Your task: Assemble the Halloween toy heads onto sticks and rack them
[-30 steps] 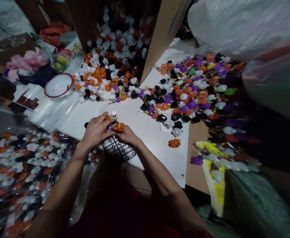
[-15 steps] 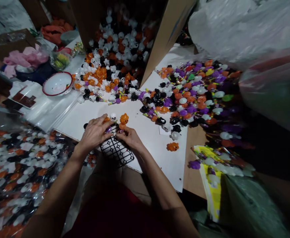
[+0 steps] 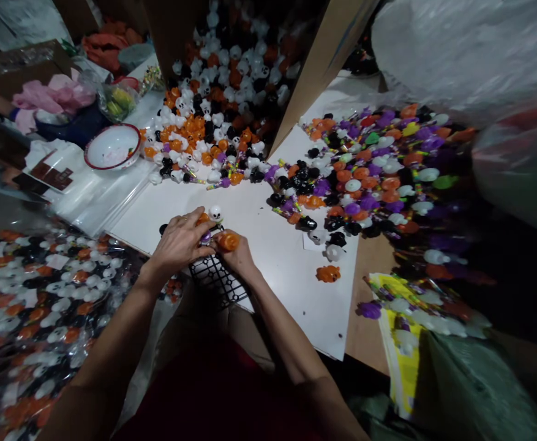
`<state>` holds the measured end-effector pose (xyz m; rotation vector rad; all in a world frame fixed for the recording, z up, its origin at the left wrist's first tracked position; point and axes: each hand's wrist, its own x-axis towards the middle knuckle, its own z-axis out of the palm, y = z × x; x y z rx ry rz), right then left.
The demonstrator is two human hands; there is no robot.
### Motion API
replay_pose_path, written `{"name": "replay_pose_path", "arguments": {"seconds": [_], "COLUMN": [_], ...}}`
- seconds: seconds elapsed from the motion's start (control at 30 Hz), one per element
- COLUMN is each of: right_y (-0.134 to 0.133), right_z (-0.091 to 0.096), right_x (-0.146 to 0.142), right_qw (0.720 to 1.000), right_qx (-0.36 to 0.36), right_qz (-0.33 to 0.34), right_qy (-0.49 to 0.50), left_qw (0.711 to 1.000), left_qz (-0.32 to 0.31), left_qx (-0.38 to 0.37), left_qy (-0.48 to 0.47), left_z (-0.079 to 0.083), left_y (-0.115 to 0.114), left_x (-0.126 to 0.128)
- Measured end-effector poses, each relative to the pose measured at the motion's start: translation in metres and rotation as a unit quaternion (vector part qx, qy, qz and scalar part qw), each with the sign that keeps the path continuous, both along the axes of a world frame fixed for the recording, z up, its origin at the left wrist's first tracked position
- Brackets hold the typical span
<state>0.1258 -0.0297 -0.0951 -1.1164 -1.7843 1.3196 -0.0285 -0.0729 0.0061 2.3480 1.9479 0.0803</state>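
A black plastic grid point(image 3: 217, 280) tilts over the table's near edge, its far end under my hands. My left hand point(image 3: 180, 240) curls over that end, fingers closed on it beside an orange-headed piece and a purple one partly hidden. In my right hand point(image 3: 239, 256) is an orange pumpkin-headed toy point(image 3: 228, 241), pinched at its lower part, low over the grid. A white skull-headed toy point(image 3: 215, 213) stands just beyond my left fingertips. Part of a black piece point(image 3: 163, 229) shows left of my left hand.
Mixed toys with candy-coloured stems heap at the right point(image 3: 364, 177); more spill from a cardboard box point(image 3: 307, 73). A single orange toy point(image 3: 327, 274) lies on the white tabletop point(image 3: 291, 300). Left are a red-rimmed bowl point(image 3: 112, 147), plastic bags point(image 3: 89, 199) and bagged toys point(image 3: 52, 294).
The orange pumpkin-headed toy has tipped from upright toward me and lower, with my right hand turning around it. My left hand has stayed on the grid. The whole view has shifted slightly.
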Motion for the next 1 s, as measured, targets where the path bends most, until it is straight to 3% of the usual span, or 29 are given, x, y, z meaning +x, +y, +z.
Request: {"name": "replay_pose_path", "arguments": {"seconds": [0.17,0.33,0.43,0.53,0.6,0.67,0.73,0.77,0.87,1.0], "right_y": [0.002,0.009,0.005,0.006,0.018,0.042,0.073,0.088,0.122,0.124], "right_z": [0.002,0.023,0.029,0.030,0.035,0.044,0.051,0.053,0.050,0.048], "right_x": [-0.005,-0.014,-0.018,0.001,0.030,0.063,0.092,0.102,0.114,0.115], "right_qw": [0.982,0.940,0.940,0.950,0.955,0.958,0.938,0.911,0.851,0.849], "right_qx": [0.078,0.080,0.078,0.092,0.106,0.123,0.137,0.141,0.141,0.169], "right_qz": [0.062,0.158,0.175,0.174,0.140,0.041,-0.070,-0.113,-0.138,-0.113], "right_qy": [-0.159,-0.290,-0.282,-0.244,-0.240,-0.254,-0.310,-0.370,-0.487,-0.488], "left_qw": [1.000,0.999,0.999,0.997,0.996,0.997,0.998,0.999,0.998,0.996], "left_qz": [0.003,-0.006,0.000,-0.023,-0.037,-0.039,-0.033,-0.030,-0.018,-0.013], "left_qx": [0.011,0.030,0.044,0.068,0.076,0.068,0.050,0.043,0.054,0.081], "left_qy": [-0.001,-0.020,-0.011,0.000,0.001,0.005,0.012,0.014,0.003,-0.032], "left_z": [-0.002,-0.004,-0.005,-0.009,-0.011,-0.011,-0.008,-0.004,0.009,0.019], "left_y": [-0.002,-0.002,-0.003,-0.003,-0.003,-0.003,-0.004,-0.005,-0.002,0.015], "left_x": [0.000,0.001,0.003,0.004,0.003,0.003,0.003,0.003,0.007,0.019]}}
